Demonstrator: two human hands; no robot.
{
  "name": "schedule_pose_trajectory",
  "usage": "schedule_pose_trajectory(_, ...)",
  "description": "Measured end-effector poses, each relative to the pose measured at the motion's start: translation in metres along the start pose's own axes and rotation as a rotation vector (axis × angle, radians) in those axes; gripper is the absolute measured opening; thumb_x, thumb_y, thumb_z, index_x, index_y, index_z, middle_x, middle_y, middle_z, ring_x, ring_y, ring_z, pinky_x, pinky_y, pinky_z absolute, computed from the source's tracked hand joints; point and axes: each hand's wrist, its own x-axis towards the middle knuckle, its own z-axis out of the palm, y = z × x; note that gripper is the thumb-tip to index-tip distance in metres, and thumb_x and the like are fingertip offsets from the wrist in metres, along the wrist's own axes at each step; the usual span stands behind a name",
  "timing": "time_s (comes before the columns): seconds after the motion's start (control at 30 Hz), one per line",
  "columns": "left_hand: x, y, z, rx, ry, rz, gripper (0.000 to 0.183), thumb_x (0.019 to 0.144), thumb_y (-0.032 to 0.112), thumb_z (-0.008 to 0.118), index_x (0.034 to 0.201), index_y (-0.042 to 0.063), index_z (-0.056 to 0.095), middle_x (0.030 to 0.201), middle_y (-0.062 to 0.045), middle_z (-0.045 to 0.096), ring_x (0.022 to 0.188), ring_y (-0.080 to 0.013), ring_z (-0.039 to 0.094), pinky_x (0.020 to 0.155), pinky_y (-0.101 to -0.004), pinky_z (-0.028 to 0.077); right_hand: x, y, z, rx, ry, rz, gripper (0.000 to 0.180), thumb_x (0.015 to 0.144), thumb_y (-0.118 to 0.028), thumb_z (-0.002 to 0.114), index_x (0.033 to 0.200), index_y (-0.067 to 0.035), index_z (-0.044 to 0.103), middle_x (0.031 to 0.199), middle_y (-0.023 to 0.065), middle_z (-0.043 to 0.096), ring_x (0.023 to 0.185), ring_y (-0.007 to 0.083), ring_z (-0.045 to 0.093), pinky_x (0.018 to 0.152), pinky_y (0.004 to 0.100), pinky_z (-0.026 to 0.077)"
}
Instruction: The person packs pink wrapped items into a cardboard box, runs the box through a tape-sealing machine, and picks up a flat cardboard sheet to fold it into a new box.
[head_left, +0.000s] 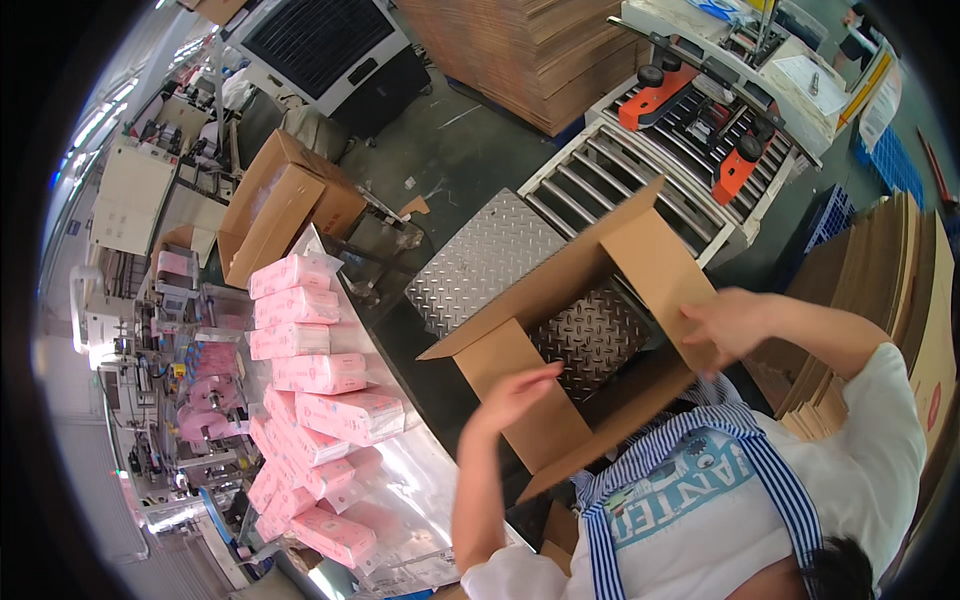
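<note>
An open cardboard box (525, 360) stands before me, its flaps spread outward and its bottom open, with diamond-plate metal (592, 337) showing through it. My left hand (523, 394) is over the near-left flap, fingers apart and holding nothing. On the other side my right hand (724, 330) is at the right flap, slightly blurred; its fingers are spread, and whether they touch the cardboard is unclear. To the left, pink plastic-wrapped tissue packs (349, 416) lie piled on a shiny metal table (420, 480).
A roller conveyor (600, 172) with an orange-guided carton sealer (656, 97) stands beyond the box. Stacked flat cardboard (517, 52) rises behind, with more sheets (862, 277) at right. Another open carton (289, 202), an air cooler (322, 45) and a diamond-plate platform (487, 255) are nearby.
</note>
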Motion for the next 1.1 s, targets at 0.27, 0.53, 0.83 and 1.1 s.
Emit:
schedule_pose_trajectory(0.27, -0.003, -0.026, 0.062, 1.144, 0.638, -0.114, 0.035, 0.083, 0.039, 0.061, 0.097, 0.007, 0.061, 0.091, -0.016, 0.061, 0.084, -0.0336, 0.06, 0.076, -0.041, 0.047, 0.092, 0.006, -0.046, -0.241, 0.935, -0.219, 0.034, 0.073, -0.036, 0.066, 0.096, -0.012, 0.062, 0.104, 0.0051, 0.06, 0.102, 0.0263, 0.054, 0.073, 0.0401, 0.049)
schedule_pose_trajectory(0.53, 0.002, -0.012, 0.102, 1.393, 1.111, 0.221, 0.048, 0.08, 0.045, 0.063, 0.111, 0.008, 0.058, 0.123, -0.012, 0.051, 0.111, -0.0301, 0.049, 0.094, -0.0491, 0.035, 0.082, 0.03, 0.04, -0.236, 1.027, -0.164, 0.036, 0.071, -0.034, 0.07, 0.097, -0.011, 0.061, 0.1, 0.0031, 0.058, 0.094, 0.022, 0.054, 0.085, 0.0389, 0.042)
schedule_pose_trajectory(0.83, -0.077, -0.107, -0.02, 0.577, 1.253, -0.396, 0.065, 0.097, 0.044, 0.031, 0.143, 0.0, 0.02, 0.15, -0.022, 0.015, 0.14, -0.0336, 0.011, 0.111, -0.0482, 0.017, 0.248, 0.19, 0.239, 1.28, 0.781, 0.69, 0.062, 0.09, -0.054, 0.046, 0.119, 0.0, 0.057, 0.121, 0.0175, 0.057, 0.113, 0.0324, 0.052, 0.095, 0.0398, 0.04)
schedule_pose_trajectory(1.1, -0.015, -0.137, 0.045, -0.816, 1.012, -0.028, 0.071, 0.092, 0.062, 0.031, 0.139, 0.009, 0.036, 0.135, -0.009, 0.044, 0.123, -0.0228, 0.042, 0.099, -0.0378, 0.038, 0.049, 0.166, 0.092, 1.237, 0.59, 0.308, 0.043, 0.088, -0.038, 0.056, 0.089, 0.003, 0.068, 0.078, 0.0049, 0.068, 0.07, 0.0103, 0.061, 0.066, 0.027, 0.049)
